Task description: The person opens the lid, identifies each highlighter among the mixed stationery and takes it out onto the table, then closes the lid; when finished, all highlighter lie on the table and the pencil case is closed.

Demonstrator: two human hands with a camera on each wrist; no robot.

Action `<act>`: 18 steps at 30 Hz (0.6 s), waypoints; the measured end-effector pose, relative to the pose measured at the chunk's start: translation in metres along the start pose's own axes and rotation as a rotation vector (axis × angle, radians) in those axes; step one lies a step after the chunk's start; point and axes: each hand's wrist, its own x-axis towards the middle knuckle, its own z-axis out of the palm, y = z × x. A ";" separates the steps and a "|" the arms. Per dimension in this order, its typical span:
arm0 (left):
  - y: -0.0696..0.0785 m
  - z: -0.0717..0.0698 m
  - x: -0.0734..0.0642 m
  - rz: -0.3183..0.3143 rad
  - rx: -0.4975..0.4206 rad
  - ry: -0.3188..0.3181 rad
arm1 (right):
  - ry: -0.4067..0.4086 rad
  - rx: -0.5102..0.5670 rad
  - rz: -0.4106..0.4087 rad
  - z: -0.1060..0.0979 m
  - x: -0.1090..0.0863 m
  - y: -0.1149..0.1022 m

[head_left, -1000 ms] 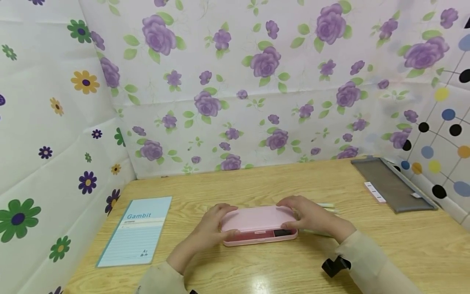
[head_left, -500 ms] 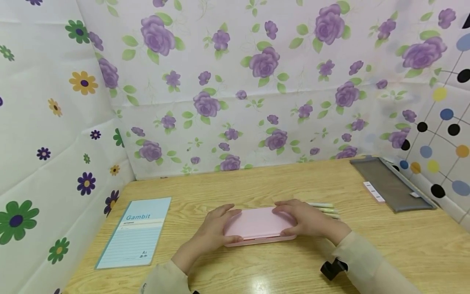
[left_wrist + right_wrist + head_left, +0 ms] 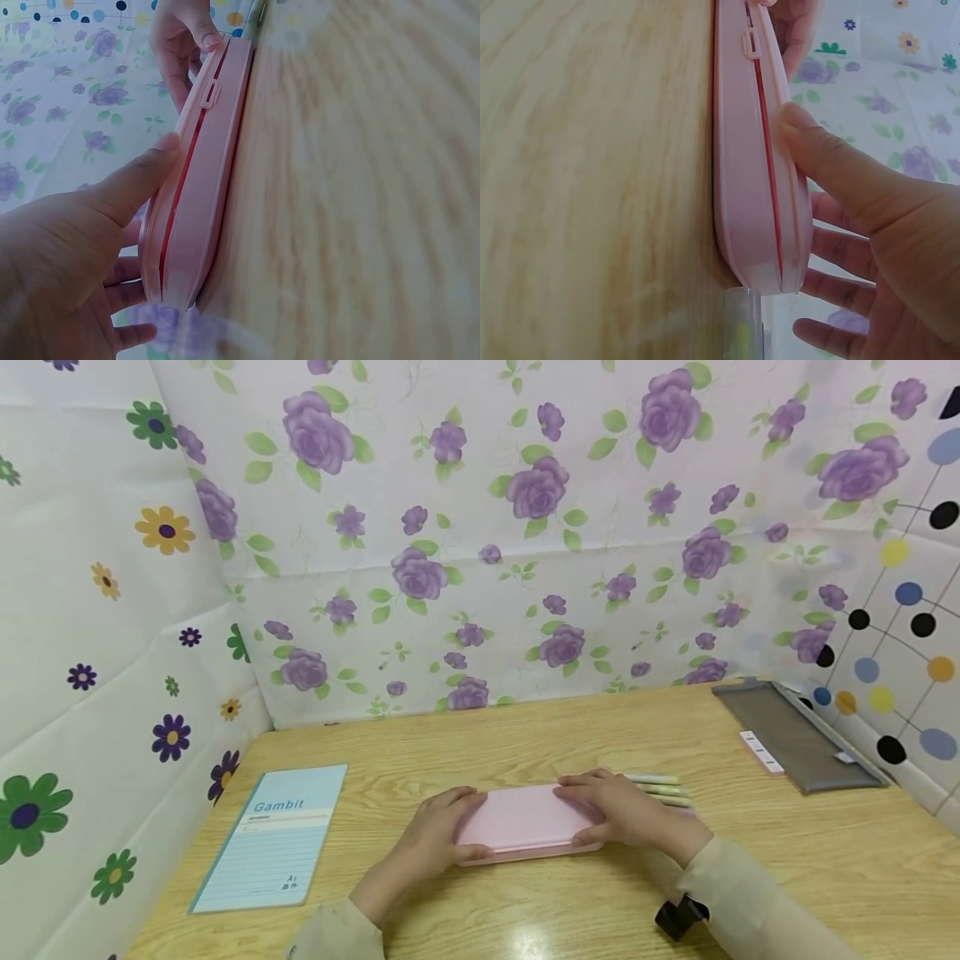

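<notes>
A pink pencil case (image 3: 525,817) lies on the wooden table with its lid down. In the left wrist view a thin red gap runs along the seam beside its front clasp (image 3: 212,95). My left hand (image 3: 429,833) grips the case's left end, thumb on the lid's front edge and fingers round the far side. At the right end my right hand (image 3: 628,810) holds it the same way, its thumb (image 3: 832,154) on the lid edge in the right wrist view. The inside of the case is hidden.
Several pale green and yellow pens (image 3: 663,791) lie just right of the case, partly behind my right hand. A light blue notebook (image 3: 270,839) is at the left. A grey mesh pouch (image 3: 802,739) and a small pink-and-white strip (image 3: 762,753) lie at the back right.
The lid has come down from partly raised, covering the red interior and the black thing in it. Both hands have stayed at the case's ends; the head view has shifted slightly.
</notes>
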 end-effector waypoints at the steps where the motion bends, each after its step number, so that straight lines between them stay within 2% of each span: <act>1: 0.000 0.000 0.000 -0.004 0.001 0.001 | 0.001 0.004 -0.002 0.000 0.000 0.000; 11: 0.004 0.001 -0.002 -0.029 0.013 -0.007 | 0.006 0.034 -0.009 0.005 -0.001 0.002; 18: -0.001 0.005 -0.003 -0.025 -0.006 0.014 | 0.018 0.032 -0.011 0.007 -0.002 0.003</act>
